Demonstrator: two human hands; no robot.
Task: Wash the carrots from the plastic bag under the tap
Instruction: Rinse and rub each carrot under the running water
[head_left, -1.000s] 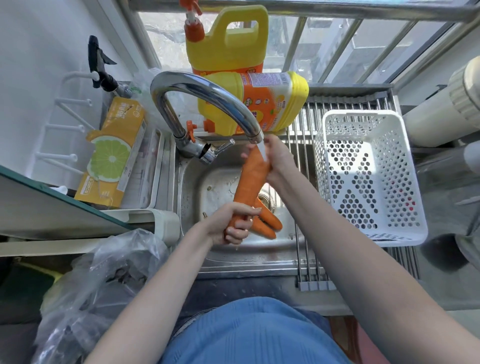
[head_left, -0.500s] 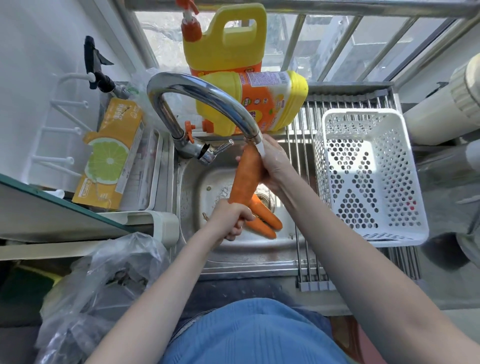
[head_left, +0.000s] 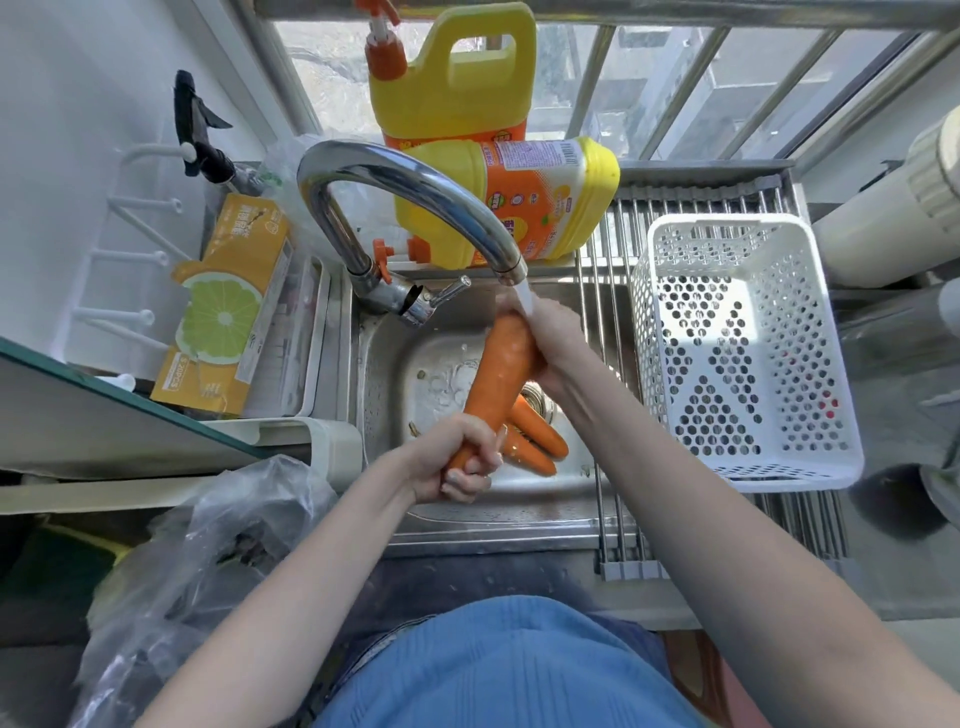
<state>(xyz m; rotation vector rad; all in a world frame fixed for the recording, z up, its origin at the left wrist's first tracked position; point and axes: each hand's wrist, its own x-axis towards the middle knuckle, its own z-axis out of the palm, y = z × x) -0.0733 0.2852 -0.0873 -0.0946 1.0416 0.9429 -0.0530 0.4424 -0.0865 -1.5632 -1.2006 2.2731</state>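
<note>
Carrot (head_left: 501, 374) slants up to the tap (head_left: 415, 208): left hand (head_left: 457, 462) grips its low end, right hand (head_left: 550, 338) clasps the top.

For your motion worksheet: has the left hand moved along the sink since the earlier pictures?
No. The left hand still grips the carrot low, at the same spot before the sink front rim.

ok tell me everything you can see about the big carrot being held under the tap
The big carrot is thick, orange and wet-looking, tapering toward its lower end. It is held slanted above the sink, thick end up under the tap's running water. The left hand grips its narrow end; the right hand wraps its thick end.
</note>
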